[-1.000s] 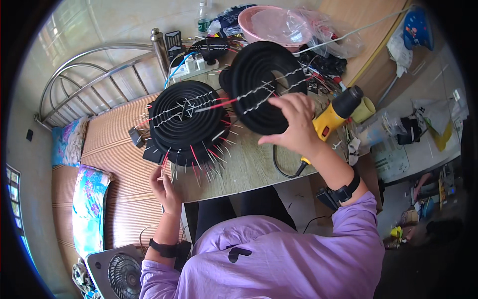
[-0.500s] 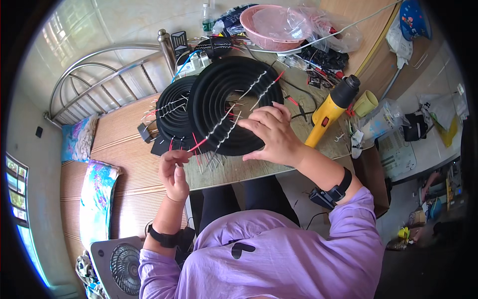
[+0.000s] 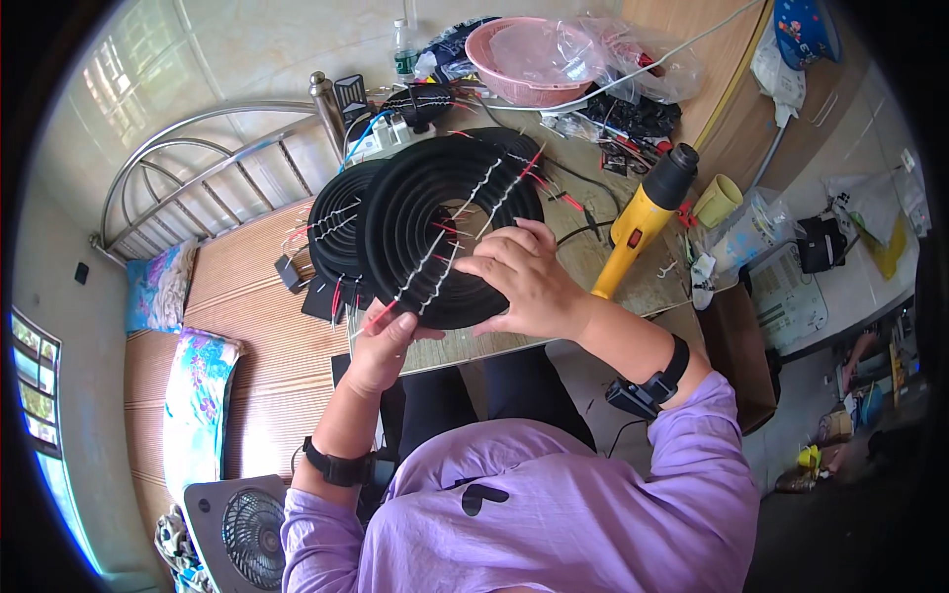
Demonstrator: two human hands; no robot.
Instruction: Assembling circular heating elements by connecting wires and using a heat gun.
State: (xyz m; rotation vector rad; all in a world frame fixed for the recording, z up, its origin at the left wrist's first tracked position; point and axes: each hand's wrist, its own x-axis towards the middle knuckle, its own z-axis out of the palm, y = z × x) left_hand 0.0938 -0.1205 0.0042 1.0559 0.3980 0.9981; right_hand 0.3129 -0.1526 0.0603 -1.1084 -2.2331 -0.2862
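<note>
A black ringed disc (image 3: 395, 212), made of concentric ridges round an open centre, is tilted up above the table. Twisted silvery wires with red ends cross it in two places. My left hand (image 3: 384, 351) is closed at the disc's lower left edge, thumb on top by a red wire end (image 3: 380, 318). My right hand (image 3: 529, 282) grips the lower right side, its fingers bent over the face and its thumb low at the rim. Behind on the left lies a smaller black ringed disc (image 3: 331, 203) with similar wires.
A yellow heat gun (image 3: 633, 232) stands on the table (image 3: 583, 252) to my right, near a pale green cup (image 3: 719, 202). Toward the back are a pink basket (image 3: 534, 89), a water bottle (image 3: 404, 51) and a white power strip (image 3: 381, 138). A fan (image 3: 252, 534) sits at lower left.
My left hand has moved right and up onto the disc's lower edge, closing there. The disc has shifted slightly left and toward me, with my right hand still at its right side.
</note>
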